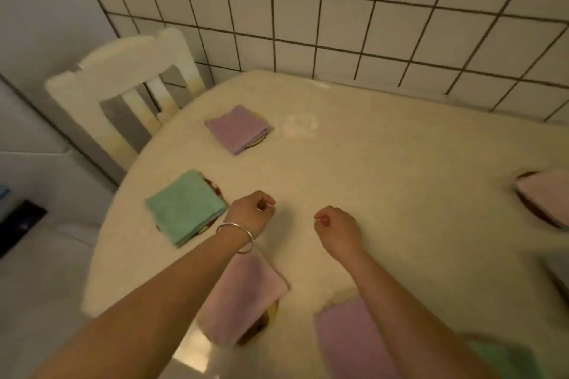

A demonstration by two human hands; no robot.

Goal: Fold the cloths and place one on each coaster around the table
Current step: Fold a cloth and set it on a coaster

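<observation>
five folded cloths show on the table [385, 163], each a thick soft square with stacked, towel-like edges. taking the middle of the table as the clock's centre: a lilac cloth [238, 128] sits at about eleven o'clock over a coaster [261, 139] whose dark rim peeks out; a mint-green cloth [186, 207] lies at nine o'clock on a patterned round coaster [215, 188]; a pink cloth [243, 295] lies at seven o'clock on a yellow-and-brown coaster [266, 318]; a second lilac cloth [351, 338] lies at six o'clock, and whether a coaster is under it i cannot tell; a pale pink cloth [545, 197] rests at three o'clock on a dark coaster [532, 209]. a green patch at the bottom right is too blurred to name.

the left hand [251, 214], a thin metal bangle [235, 237] on its wrist, and the right hand [337, 226] hover over bare tabletop near the centre, both loosely curled with fingers tucked in and gripping nothing.

by my reading the placing step is nearly or fully done; the next move likely calls for checking that every coaster is covered, perhaps squaring a cloth.

the table is cream, speckled, smooth and rounded; a pale slatted chair [123, 83] stands at ten o'clock before a white-tiled wall [369, 15].
</observation>
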